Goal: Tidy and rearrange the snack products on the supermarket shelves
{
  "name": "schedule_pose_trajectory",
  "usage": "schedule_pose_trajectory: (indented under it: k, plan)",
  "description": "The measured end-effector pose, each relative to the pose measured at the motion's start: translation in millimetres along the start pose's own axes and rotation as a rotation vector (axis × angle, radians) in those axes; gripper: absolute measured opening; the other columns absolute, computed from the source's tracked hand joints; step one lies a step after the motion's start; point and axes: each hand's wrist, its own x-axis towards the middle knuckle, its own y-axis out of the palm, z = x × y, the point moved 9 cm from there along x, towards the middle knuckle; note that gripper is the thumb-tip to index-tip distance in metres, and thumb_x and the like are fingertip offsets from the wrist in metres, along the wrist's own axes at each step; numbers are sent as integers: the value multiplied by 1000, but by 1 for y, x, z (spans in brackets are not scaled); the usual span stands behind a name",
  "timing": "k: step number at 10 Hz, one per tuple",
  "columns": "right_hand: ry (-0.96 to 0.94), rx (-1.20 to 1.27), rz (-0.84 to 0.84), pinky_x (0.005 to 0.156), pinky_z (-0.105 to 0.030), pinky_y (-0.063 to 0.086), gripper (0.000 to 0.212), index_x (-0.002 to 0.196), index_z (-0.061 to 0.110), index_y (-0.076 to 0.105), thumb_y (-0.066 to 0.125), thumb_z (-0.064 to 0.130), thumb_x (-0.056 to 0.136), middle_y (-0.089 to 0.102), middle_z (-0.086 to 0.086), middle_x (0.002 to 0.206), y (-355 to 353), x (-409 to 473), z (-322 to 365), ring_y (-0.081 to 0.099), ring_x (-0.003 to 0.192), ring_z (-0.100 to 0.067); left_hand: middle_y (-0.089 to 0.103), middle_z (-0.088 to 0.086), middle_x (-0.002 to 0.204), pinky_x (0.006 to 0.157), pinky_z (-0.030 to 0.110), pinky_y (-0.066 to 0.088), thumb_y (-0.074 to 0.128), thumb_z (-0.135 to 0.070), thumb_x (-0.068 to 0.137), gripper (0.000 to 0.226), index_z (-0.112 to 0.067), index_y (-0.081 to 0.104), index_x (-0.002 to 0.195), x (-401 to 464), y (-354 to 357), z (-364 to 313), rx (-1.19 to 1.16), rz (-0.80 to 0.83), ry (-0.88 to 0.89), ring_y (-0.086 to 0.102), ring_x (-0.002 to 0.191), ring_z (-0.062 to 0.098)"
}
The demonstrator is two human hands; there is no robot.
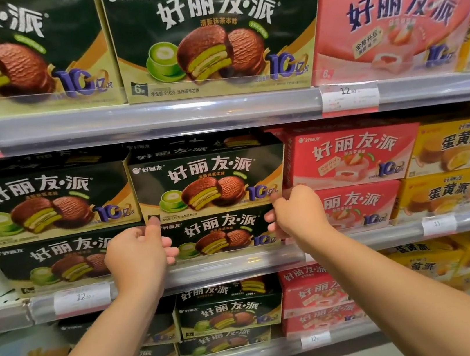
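Both hands are raised to the middle shelf at the centre of the frame, one at each lower corner of a dark green pie box (209, 178). On the left, the left hand (138, 253) has its thumb up against the box's lower left corner and its fingers curled underneath, gripping that end. On the right, the right hand (297, 214) grips the lower right corner in the same way, thumb on the front face, fingers folded below the bottom edge. Both bare forearms rise from the bottom corners of the frame.

That held box sits on top of a second green box (221, 234), which rests on the middle shelf rail (240, 264). Its front face juts slightly forward of the green stack (46, 206) to its left. Just to its right stand pink strawberry boxes (352, 157), two high, and further right, at the frame's edge, yellow egg-yolk pie boxes (461, 147).

Across the upper part of the frame, the top shelf carries larger-looking green boxes (207, 38) at left and centre and a pink box (394, 26) at the upper right. A white price tag (349, 95) reading 12 sits on the rail beneath the pink one. Another tag (82, 297) hangs at the lower left of the middle rail.

Along the bottom, the lower shelf shows more green boxes (232, 312), pink ones (311, 291) and blurred yellow ones (423, 265).
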Motion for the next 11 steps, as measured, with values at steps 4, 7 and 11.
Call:
schedule_pose_trajectory:
  k: [4,7,11]
  plan:
    - [-825,-1258,-342,100,-48,37,72,140,7,42,69,31,77,50,-21,129,-130,2,104,46,116,-40,67,2,105,85,27,46,54,-28,92,26,-15,66,111,-120,47,-116,538,183,1276,57,100,10]
    - [-746,-1142,-304,96,-43,43,52,137,22,49,66,26,88,61,-13,126,-125,19,111,55,113,-37,46,17,146,113,62,23,82,-34,73,81,-12,46,142,-86,110,-137,1214,154,1217,37,138,40]
    - [-917,-1101,-340,112,-49,31,63,138,10,41,70,19,83,47,-10,135,-107,-18,85,41,127,-32,31,22,154,113,63,13,80,-11,68,90,-11,38,147,-94,107,-130,1126,174,1336,24,143,42]
